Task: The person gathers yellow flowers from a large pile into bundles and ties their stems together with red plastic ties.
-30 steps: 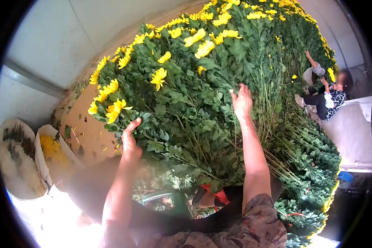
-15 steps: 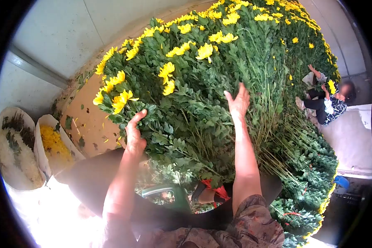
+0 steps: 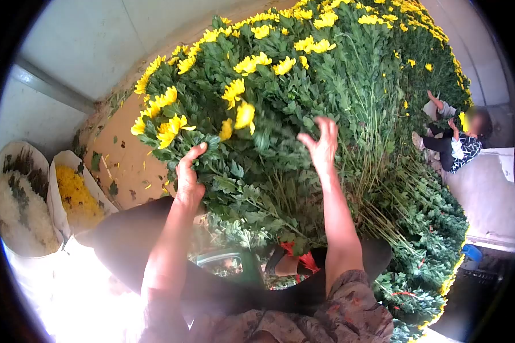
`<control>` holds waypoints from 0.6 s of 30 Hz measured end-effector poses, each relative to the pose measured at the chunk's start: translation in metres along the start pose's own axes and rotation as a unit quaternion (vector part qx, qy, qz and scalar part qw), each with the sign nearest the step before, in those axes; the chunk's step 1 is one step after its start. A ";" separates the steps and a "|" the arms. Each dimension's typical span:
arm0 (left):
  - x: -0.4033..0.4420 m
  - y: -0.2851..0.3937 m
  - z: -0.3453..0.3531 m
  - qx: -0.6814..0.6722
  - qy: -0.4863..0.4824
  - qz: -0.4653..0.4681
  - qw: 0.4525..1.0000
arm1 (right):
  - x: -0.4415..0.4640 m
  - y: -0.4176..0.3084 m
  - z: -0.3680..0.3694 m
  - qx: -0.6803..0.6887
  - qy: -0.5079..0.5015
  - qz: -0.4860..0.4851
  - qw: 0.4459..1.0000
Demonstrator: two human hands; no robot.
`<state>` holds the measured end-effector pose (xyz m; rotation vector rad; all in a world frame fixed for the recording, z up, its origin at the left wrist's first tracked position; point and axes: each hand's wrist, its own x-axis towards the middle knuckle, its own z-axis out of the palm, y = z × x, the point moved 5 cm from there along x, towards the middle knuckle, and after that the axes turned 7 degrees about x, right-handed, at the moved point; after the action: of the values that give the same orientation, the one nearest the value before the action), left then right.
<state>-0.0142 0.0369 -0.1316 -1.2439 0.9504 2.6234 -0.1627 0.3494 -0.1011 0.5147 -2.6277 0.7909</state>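
My left hand (image 3: pixel 189 176) is closed around the leafy stems of a bunch of yellow chrysanthemums (image 3: pixel 171 132), whose blooms point up and to the left. Over the heap of cut chrysanthemums (image 3: pixel 349 97), my right hand (image 3: pixel 321 146) has its fingers spread and thumb apart, with nothing in its grasp. Between both hands, a chrysanthemum bloom (image 3: pixel 245 117) is smeared by motion among dark green leaves. Bare stems lie below and right of my right hand. Leaves partly cover the fingers of my left hand.
Two white sacks stand at the left, one with white petals (image 3: pixel 26 211), the other with yellow petals (image 3: pixel 77 194). Red ties (image 3: pixel 309 262) and a green plastic object (image 3: pixel 250 271) are near my legs. Another person (image 3: pixel 463 140) sits beside the heap at the right.
My right hand has shifted slightly left, its fingers bending a little. A bloom between the hands has moved and blurred. My left hand keeps its hold on the bunch.
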 end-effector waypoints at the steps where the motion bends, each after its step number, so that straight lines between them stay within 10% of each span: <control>1: 0.000 -0.002 0.001 -0.003 -0.011 -0.009 1.000 | 0.014 0.005 -0.003 0.000 0.015 0.012 1.000; 5: -0.005 0.001 0.012 -0.004 -0.032 -0.013 0.999 | 0.055 0.028 0.010 -0.072 0.008 0.091 0.993; 7: -0.007 0.003 0.013 0.005 -0.028 -0.007 1.000 | 0.058 0.047 0.033 -0.073 -0.205 0.230 0.948; 9: -0.004 0.004 0.012 0.001 -0.023 0.000 1.000 | 0.062 0.052 0.034 -0.062 -0.212 0.234 0.947; 14: 0.002 0.002 0.001 0.003 -0.016 0.017 1.000 | 0.052 0.016 -0.017 -0.097 0.111 0.013 0.989; 18: -0.011 0.009 0.009 0.019 -0.021 0.025 0.999 | -0.014 -0.027 0.004 -0.119 -0.113 -0.010 0.986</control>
<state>-0.0163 0.0364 -0.1147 -1.1684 1.0319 2.6437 -0.1395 0.3296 -0.0984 0.5899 -2.8678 0.4235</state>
